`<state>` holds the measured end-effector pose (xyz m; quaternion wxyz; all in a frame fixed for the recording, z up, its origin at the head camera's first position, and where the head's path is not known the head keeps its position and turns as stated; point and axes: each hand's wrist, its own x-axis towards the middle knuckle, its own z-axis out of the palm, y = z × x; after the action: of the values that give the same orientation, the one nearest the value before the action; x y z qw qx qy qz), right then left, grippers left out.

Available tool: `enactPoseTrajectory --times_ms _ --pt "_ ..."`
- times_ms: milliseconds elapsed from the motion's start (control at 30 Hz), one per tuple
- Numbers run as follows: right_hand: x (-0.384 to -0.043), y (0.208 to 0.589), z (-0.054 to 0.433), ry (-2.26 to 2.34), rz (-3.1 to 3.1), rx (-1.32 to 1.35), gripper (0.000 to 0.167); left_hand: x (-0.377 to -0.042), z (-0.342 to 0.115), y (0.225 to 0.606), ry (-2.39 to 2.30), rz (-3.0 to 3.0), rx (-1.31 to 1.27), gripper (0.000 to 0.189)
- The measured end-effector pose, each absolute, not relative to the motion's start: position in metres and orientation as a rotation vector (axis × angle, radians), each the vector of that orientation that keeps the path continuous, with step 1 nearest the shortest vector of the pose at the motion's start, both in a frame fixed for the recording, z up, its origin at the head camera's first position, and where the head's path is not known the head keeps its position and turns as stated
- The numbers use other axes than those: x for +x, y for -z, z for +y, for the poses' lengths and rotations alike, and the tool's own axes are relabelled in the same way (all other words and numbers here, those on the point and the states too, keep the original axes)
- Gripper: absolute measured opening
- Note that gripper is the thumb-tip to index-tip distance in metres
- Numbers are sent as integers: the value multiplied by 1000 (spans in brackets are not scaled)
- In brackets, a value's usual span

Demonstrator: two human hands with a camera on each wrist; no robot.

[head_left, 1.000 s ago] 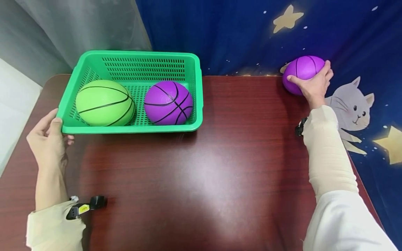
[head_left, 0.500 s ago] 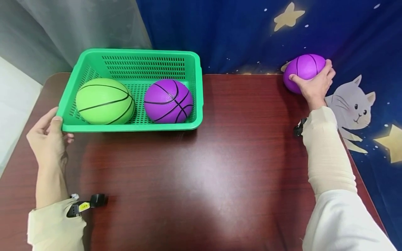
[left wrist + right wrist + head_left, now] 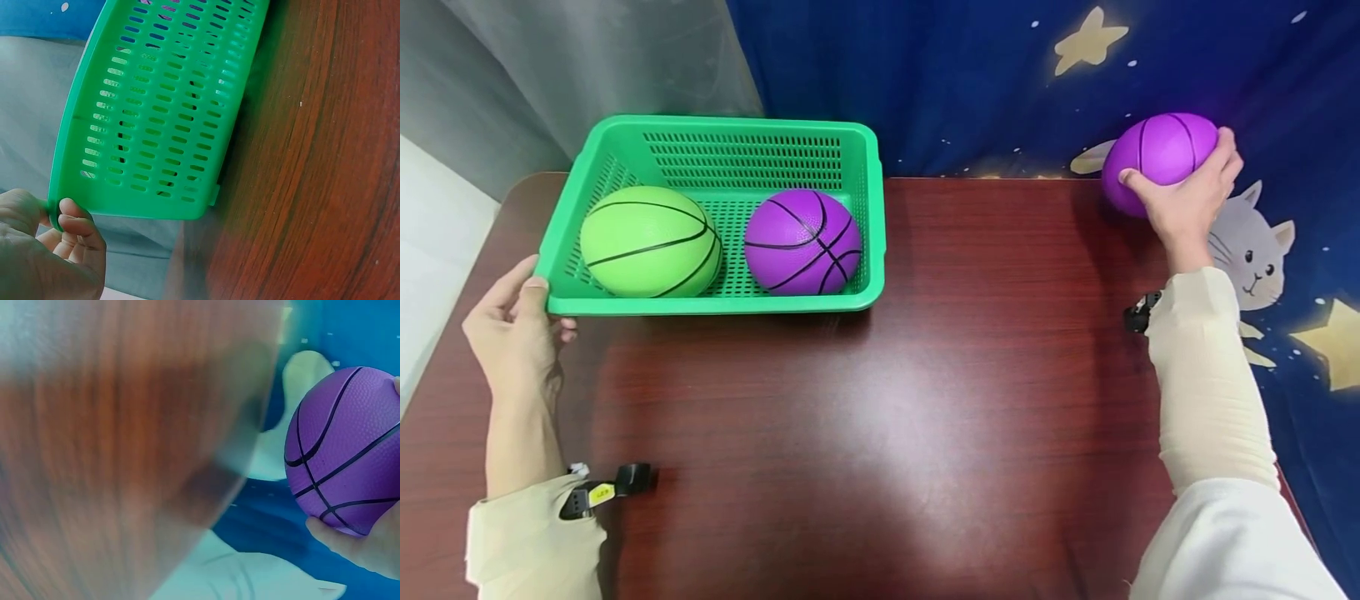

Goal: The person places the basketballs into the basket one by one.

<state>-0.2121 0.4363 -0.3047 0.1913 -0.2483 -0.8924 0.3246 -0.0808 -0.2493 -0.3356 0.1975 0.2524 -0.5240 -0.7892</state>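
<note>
A green plastic basket with slotted walls stands at the back left of the table. My left hand pinches its near left corner rim; the left wrist view shows thumb and fingers closed on that rim. Inside the basket lie a lime-green ball on the left and a purple ball on the right, both with black basketball lines. At the far right corner my right hand grips a second purple ball. In the right wrist view this ball shows beyond the table's edge.
The dark red wooden table spreads between the two arms. Behind it hang a grey curtain and a blue curtain printed with stars and a cat.
My right hand has moved right and slightly away with the purple ball over the last half second. My left hand and the basket hold their place.
</note>
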Motion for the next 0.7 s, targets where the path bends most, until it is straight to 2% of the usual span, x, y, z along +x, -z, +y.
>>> enactPoseTrajectory --times_ms 367,700 --pt "-205 269 409 -851 -2413 -458 102 -80 -246 337 2158 -1512 686 25" --pt "-196 234 373 -768 -2274 -95 102 -79 -244 336 2141 -1521 679 24"
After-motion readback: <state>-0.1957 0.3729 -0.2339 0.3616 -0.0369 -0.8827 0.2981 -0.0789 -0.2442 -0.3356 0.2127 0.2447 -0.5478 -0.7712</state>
